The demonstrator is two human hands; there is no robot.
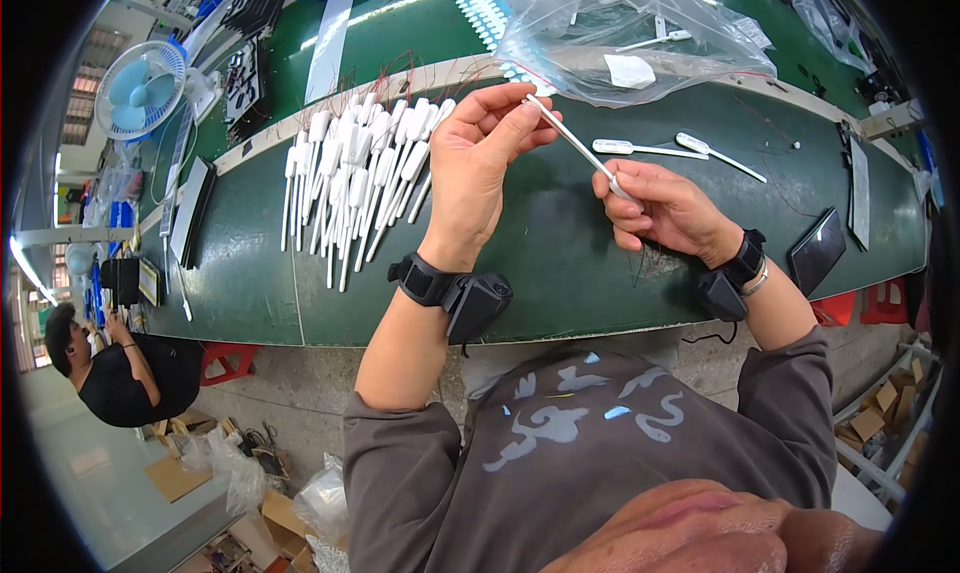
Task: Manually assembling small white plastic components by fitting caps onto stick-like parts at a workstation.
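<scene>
Both my hands hold one white plastic pipette above the green table. My left hand pinches its thin tip end between thumb and fingers. My right hand grips the bulb end, along with a thin dark wire that hangs below the fingers. A pile of several white pipettes with fine reddish wires lies on the table left of my left hand. Two loose pipettes lie beyond my right hand. Each wrist wears a black band with a small device.
A clear plastic bag holding more pipettes lies at the table's far side. A small fan stands at the far left. Dark flat panels lie at right and left. Another person sits at the left. Cardboard and bags litter the floor.
</scene>
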